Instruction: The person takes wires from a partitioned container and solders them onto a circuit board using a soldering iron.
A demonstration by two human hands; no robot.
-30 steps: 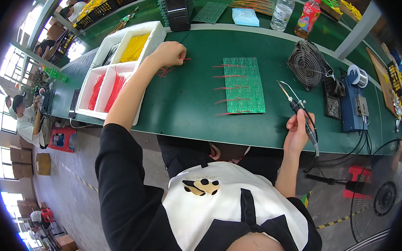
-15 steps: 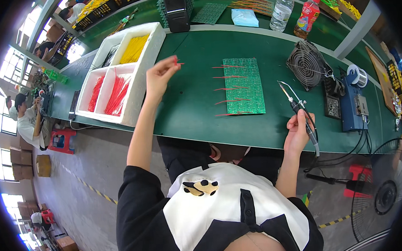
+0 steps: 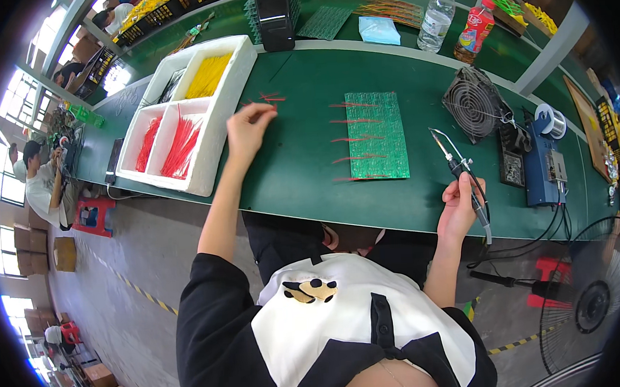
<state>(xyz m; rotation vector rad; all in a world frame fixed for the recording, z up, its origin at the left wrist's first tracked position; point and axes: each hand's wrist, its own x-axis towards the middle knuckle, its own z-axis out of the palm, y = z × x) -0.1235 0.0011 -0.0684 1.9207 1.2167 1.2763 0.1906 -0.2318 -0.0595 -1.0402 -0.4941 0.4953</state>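
Observation:
My left hand is pinched beside the white foam tray, with a bit of red wire showing at its fingertips. Several short red wires show just beyond those fingers; whether all are held or some lie on the bench I cannot tell. A soldering iron is in my right hand, its tip pointing away from me and up to the left, apart from any board. Between my hands a green circuit board panel lies flat, with several red wires reaching out past its left edge.
The tray's compartments hold red wires, yellow wires and dark wires. On the right stand a small fan, a blue soldering station and a solder spool. Two bottles stand at the back. A person sits far left.
My left hand has moved slightly down toward me. The red wires that were at its fingertips now show spread just beyond them. My right hand and the iron have barely moved.

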